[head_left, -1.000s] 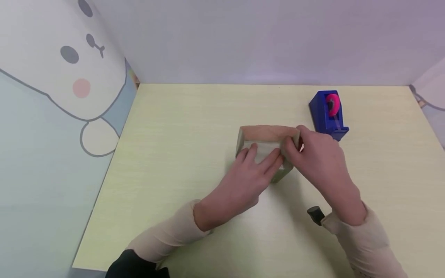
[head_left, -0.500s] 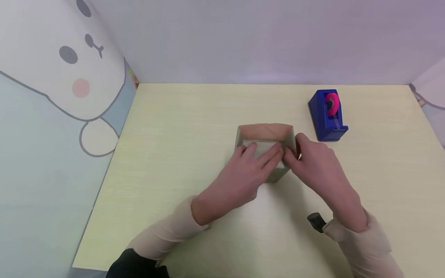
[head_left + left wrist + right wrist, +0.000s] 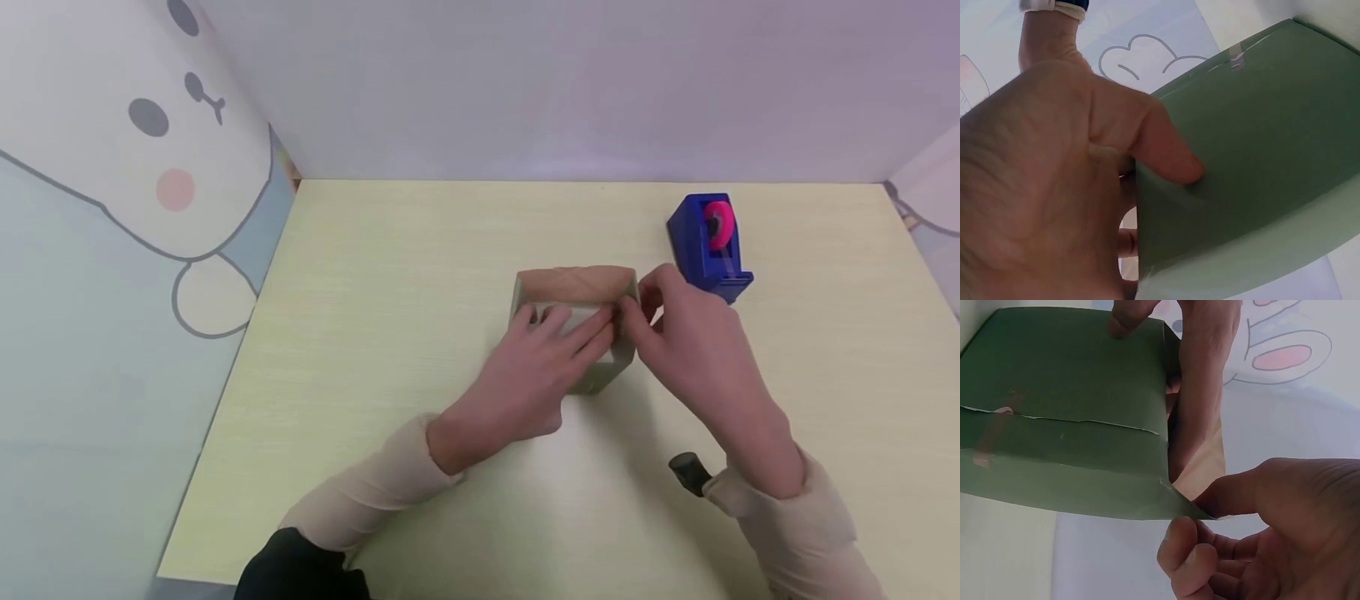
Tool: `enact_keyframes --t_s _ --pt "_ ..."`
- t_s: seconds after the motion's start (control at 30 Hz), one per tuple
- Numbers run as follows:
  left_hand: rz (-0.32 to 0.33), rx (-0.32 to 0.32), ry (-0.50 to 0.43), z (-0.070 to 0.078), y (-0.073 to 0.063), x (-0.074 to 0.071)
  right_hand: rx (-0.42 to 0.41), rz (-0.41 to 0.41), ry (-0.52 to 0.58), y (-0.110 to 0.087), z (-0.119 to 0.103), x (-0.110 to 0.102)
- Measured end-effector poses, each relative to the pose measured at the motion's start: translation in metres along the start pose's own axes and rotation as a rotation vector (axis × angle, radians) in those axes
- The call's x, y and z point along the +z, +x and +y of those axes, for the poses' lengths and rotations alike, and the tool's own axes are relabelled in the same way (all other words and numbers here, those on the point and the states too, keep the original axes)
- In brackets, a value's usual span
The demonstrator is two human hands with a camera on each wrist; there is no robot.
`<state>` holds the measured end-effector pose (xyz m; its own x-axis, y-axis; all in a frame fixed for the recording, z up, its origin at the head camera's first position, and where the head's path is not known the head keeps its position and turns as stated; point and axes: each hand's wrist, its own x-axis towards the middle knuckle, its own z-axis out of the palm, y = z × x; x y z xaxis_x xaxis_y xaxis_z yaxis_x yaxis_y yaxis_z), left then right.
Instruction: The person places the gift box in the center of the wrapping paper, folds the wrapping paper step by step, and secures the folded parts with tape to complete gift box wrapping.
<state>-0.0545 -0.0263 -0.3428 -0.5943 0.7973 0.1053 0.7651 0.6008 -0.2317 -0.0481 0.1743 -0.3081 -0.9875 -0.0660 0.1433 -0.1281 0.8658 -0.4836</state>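
Both your hands are at the green paper bag (image 3: 576, 284), near the middle of the table (image 3: 375, 283), with its mouth up. Your left hand (image 3: 521, 379) comes over the near edge: the thumb presses on the green outside and the fingers reach inside, so the near side is held between them. Your right hand (image 3: 697, 342) pinches the right corner of the rim, with only a thin bit of paper between thumb and fingertips. The bag is brown on the inside of its far side. A strip of tape (image 3: 996, 431) goes over a paper fold on the outside.

Far and to the right, just past your right hand, a blue tape holder (image 3: 692, 250) has a pink roll (image 3: 721, 223) in it. A small black thing (image 3: 689, 473) pokes out beside your right sleeve (image 3: 795, 525). On the left wall (image 3: 90, 358) is a big white cartoon animal (image 3: 217, 208) with one pink cheek.
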Motion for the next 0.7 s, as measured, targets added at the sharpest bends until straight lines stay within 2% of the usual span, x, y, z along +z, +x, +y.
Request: enact_keyframes --t_s 0.13,0.27,0.57,0.7 --pt "0.024 -0.015 0.023 0.0039 0.0017 0.0023 0.018 0.047 0.031 -0.0006 -0.0012 -0.0019" --pt "0.019 -0.024 0.048 0.0065 0.0027 0.0028 0.025 0.078 0.063 -0.002 0.0011 -0.0017" --pt "-0.01 -0.026 0.046 0.0078 0.0021 0.0001 0.0 0.078 0.082 -0.0019 0.0025 -0.0061" --pt "0.028 -0.011 0.038 0.0057 0.0035 0.002 -0.026 0.112 0.087 -0.0007 0.0015 -0.0079"
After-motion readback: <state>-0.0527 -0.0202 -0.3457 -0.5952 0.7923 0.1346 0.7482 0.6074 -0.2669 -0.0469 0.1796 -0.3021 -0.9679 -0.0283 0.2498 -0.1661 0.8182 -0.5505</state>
